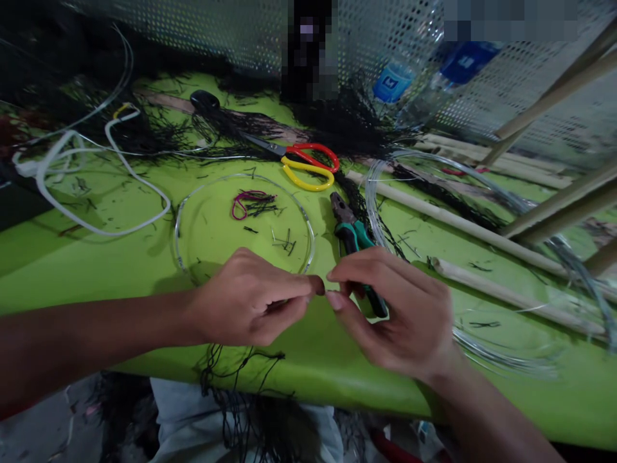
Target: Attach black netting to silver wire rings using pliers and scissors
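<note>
Reference item: the pliers (351, 235), lying with the jaws pointing away from the person.

Containers. Two clear plastic bottles are located beyond and to the right of the pliers: a first bottle (392, 83) with a light blue label and a second bottle (465, 63) with a dark blue label, further right. Their contents cannot be determined.

Hands. The left hand (250, 299) is positioned left of the pliers, fingers curled, thumb and index finger pressed together at the tips. The right hand (402, 308) overlaps the near end of the pliers in this view; its thumb and index finger are nearly closed, with a narrow gap. Whether either hand has hold of a fine strand cannot be determined.

Work items. The clear ring (311, 238) lies left of the pliers, its near side hidden by the left hand. Within it are a purple cord loop (240, 207) and short black scraps (284, 243). Black cords (250, 411) hang over the worktop edge, nearer the person and left of the pliers.

Surface and room. The worktop (96, 270) has a green covering. Scissors (311, 167) with red and yellow handles lie just beyond the pliers; a white cable (123, 230), far left; a coil of clear line (373, 199) and wooden rods (463, 226), right. A perforated panel (231, 32) stands beyond the pliers.
</note>
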`<state>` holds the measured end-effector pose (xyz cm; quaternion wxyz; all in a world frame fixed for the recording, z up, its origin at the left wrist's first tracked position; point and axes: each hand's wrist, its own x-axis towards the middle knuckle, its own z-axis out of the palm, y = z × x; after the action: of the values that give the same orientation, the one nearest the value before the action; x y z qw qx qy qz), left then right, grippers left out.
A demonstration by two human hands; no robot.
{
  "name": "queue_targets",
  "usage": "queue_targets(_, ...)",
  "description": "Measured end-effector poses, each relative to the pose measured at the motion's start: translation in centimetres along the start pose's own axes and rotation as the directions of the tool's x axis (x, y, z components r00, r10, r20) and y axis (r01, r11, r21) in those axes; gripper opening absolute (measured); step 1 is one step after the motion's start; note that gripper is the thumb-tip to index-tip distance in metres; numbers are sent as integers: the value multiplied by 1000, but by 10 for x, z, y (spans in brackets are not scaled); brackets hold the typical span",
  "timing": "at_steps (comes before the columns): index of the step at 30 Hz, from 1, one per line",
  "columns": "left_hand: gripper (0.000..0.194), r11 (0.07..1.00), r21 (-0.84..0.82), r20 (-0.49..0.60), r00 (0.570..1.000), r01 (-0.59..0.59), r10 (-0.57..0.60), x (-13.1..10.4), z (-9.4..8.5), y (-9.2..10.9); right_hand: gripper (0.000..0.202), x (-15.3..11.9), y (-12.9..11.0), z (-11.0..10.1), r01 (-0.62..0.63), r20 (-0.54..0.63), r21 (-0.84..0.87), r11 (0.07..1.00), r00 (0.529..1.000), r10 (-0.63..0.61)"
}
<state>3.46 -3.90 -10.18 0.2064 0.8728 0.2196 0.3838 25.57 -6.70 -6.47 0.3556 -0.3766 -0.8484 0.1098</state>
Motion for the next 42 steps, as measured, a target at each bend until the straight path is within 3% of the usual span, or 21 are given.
queue_targets(4,24,999,32,16,1000,-10,9,2,-1,3,12,2,3,-4,48,101,33,998,994,-51)
queue_targets(11,24,998,67,-2,1000,10,-10,1,-1,4,17,-3,7,1,153,24,-82,985,988,-152)
queue_targets(16,20,989,148,-19,1000,16,-13,-1,3,4,17,-9,5,6,165,-53,-253,953,982,-184)
queue_targets(20,19,988,154,-24,1000,-2,6,-4,7,2,14,-12,-4,11,229,-3,-497,837,964,-266)
queue_targets(22,22,993,115,7,1000,12,-13,-4,7,1,13,-11,-8,13,216,-13,-525,823,965,-261)
queue_targets(25,24,998,-2,40,997,59,-59,-3,3,-1,17,-5,-7,10,68,-82,-307,949,992,-97)
queue_targets(27,24,990,-116,60,995,84,-77,0,-1,-2,17,0,-3,4,-22,-34,-51,998,999,20)
queue_targets(32,25,893,-410,229,969,185,-96,10,-12,-4,16,9,10,-9,-129,200,419,899,979,47)
queue_targets(34,26,837,-489,293,950,246,-109,13,-15,-5,15,10,16,-9,-170,280,522,836,960,20)
queue_targets(36,27,797,-528,322,937,294,-133,15,-16,-7,14,10,20,-8,-164,286,549,820,958,1)
queue_targets(38,28,799,-516,293,940,309,-174,15,-14,-8,13,10,19,-6,-93,209,457,885,978,-5)
queue_targets(42,28,892,-369,152,964,260,-218,11,-7,-8,15,6,11,1,21,-27,11,1000,999,-21)
